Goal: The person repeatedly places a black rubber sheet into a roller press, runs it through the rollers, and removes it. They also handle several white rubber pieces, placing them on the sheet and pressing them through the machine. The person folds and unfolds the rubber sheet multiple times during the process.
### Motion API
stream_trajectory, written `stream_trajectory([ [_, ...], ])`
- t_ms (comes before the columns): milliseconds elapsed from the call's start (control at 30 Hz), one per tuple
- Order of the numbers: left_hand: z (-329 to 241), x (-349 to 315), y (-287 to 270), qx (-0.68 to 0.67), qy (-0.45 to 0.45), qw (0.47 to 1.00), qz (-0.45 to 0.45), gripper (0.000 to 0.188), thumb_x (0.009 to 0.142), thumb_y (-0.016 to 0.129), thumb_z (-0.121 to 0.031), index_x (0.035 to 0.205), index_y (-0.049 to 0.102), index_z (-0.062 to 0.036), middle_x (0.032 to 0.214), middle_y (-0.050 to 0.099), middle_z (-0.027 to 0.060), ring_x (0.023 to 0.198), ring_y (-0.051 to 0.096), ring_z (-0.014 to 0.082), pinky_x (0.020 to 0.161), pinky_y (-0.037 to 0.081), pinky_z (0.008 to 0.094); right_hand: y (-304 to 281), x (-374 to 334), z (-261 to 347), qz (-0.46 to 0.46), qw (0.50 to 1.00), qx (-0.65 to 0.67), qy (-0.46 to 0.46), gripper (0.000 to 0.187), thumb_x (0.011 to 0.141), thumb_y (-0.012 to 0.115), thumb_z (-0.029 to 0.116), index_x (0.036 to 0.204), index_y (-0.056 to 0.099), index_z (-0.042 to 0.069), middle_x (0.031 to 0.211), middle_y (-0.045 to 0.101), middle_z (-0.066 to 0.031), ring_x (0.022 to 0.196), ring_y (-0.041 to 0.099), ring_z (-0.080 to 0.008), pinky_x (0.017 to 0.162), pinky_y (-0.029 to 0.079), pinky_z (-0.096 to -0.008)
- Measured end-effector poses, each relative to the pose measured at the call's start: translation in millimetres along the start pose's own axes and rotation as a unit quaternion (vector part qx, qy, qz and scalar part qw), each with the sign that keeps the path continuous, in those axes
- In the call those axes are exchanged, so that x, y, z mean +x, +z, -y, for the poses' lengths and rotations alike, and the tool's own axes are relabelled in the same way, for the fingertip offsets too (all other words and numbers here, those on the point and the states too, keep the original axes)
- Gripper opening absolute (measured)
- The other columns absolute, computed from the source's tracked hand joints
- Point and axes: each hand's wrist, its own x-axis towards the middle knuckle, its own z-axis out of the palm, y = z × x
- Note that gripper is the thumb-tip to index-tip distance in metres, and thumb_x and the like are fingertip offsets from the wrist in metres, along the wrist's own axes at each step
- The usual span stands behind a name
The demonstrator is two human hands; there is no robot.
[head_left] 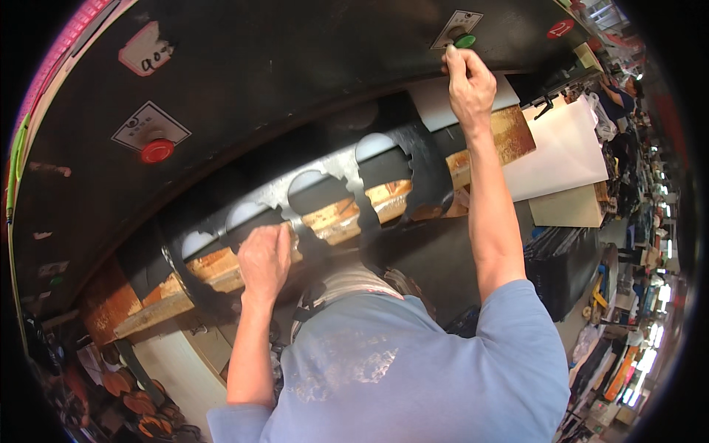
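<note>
A black sheet (425, 159) with a row of large cut-out holes stretches across the front of a dark machine. My left hand (266, 258) is closed on the near edge of this sheet, between two holes; its fingertips are partly hidden. Higher and to the right, my right hand (473, 88) is raised with its fingers curled in. Its thumb tip is right by a green push button (464, 40) on the machine's dark front panel (295, 52). I cannot tell whether the thumb touches the button. Nothing shows inside the right hand.
A red push button (157, 150) sits on the panel's left. Worn wooden boards (151, 314) lie under the sheet. On the right are a white sheet (569, 148) and a black plastic-covered stack (561, 258). Another person (624, 96) is at the far right. Brown pieces (140, 402) are piled lower left.
</note>
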Motion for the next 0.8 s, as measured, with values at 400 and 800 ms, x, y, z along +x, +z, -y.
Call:
stream_trajectory([
  [400,-10,10,0,-0.014,-0.017,0.999,-0.035,0.024,0.098,0.076,-0.012,0.079,0.068,-0.0008,0.072,0.064,0.0175,0.069,0.065,0.0378,0.064,0.051,0.0459,-17,-157,-24,0.068,0.986,-0.151,0.001,0.024,0.096,0.077,0.015,0.077,0.067,0.004,0.071,0.061,-0.0106,0.069,0.063,-0.0325,0.065,0.05,-0.0441],
  [800,-33,-6,18,0.066,-0.032,0.995,-0.063,0.027,0.089,0.087,-0.025,0.087,0.07,-0.0047,0.082,0.066,0.0105,0.082,0.064,0.0327,0.075,0.052,0.0452,-26,-154,-22,0.087,0.991,-0.073,0.064,0.023,0.095,0.078,0.016,0.079,0.07,0.003,0.069,0.061,-0.0083,0.063,0.06,-0.0261,0.062,0.048,-0.0393],
])
